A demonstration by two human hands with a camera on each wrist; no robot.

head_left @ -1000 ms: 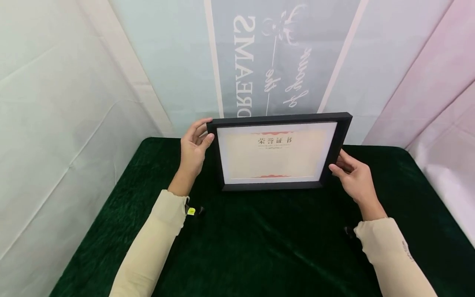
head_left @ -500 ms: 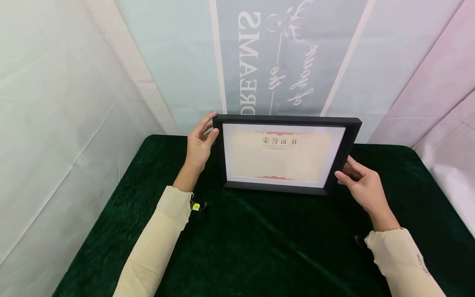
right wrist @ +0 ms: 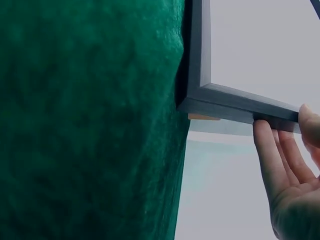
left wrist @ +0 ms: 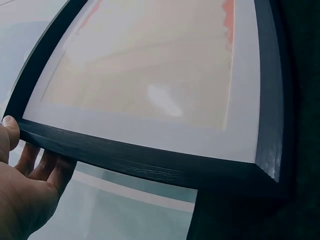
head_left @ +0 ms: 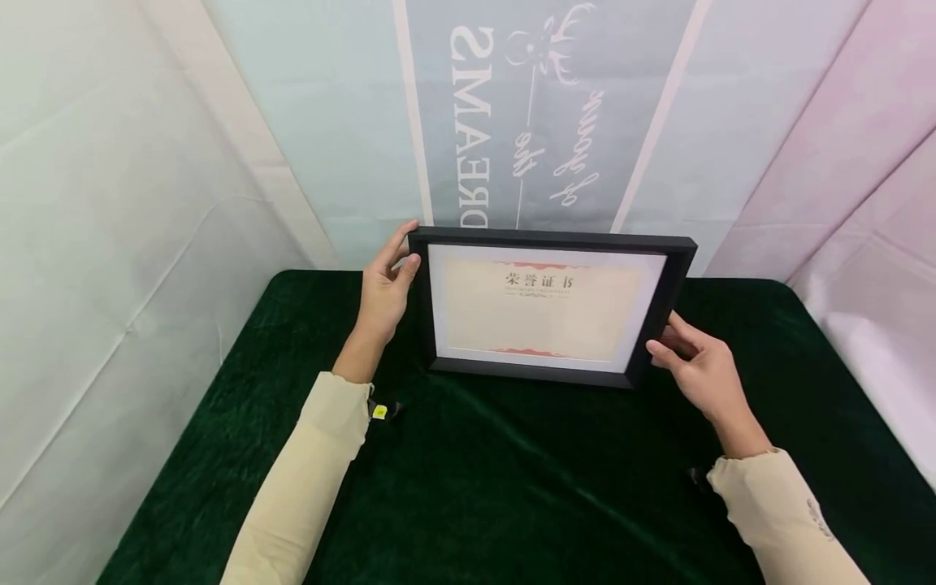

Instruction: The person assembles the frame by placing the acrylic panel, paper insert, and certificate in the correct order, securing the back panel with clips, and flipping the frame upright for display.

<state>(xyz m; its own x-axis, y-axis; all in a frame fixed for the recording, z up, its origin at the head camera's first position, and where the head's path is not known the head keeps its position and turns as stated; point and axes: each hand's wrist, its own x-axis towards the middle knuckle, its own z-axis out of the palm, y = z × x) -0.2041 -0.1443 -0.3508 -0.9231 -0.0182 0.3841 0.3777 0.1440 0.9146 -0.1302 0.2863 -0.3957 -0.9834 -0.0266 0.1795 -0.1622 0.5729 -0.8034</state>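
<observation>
A black picture frame [head_left: 552, 238] with a cream certificate [head_left: 537, 321] behind its front stands nearly upright toward the back of the green cloth, tilted slightly back. My left hand [head_left: 383, 296] grips its upper left corner, thumb on the front and fingers at the side and behind. Lower on the right side, my right hand [head_left: 700, 370] pinches the frame's edge between thumb and fingers. The left wrist view shows the left hand [left wrist: 25, 190] at one corner of the frame. In the right wrist view the fingers [right wrist: 267, 155] press against the outer side.
Dark green velvety cloth [head_left: 497, 487] covers the table. Behind it hangs a pale blue backdrop [head_left: 351, 122] with mirrored white lettering. White fabric [head_left: 132, 244] closes off the left side, pinkish fabric [head_left: 841, 187] the right.
Over the second, the frame's right side has come down a little, and the right hand with it. Both hands keep their hold. The whole view shifts slightly sideways.
</observation>
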